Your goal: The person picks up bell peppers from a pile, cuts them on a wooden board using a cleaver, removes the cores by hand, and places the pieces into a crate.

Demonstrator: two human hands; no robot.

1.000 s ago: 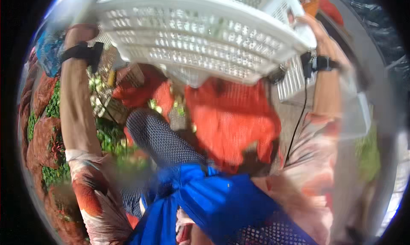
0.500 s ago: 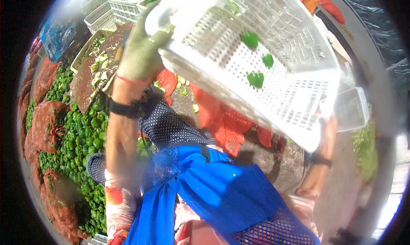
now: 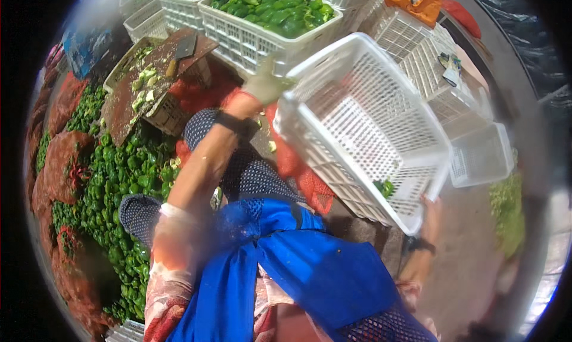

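A white perforated crate point(image 3: 351, 163) is slanting before the person, its open mouth turned upward, with green bell pepper point(image 3: 384, 189) lying at its near right end. At its left corner is the gloved left hand point(image 3: 266, 87), blurred; I cannot tell if its fingers are closed on the rim. The right hand point(image 3: 431, 212) touches the near right corner, its fingers partly hidden, so I cannot tell how tightly they bend.

Beyond the far rim, stacked white crates point(image 3: 432, 56) stand near and leave little room. A pepper-filled crate point(image 3: 238, 41) is beyond the left hand. Below the left long edge lies red netting point(image 3: 313, 190). To the right, the grey floor point(image 3: 462, 241) extends widely.
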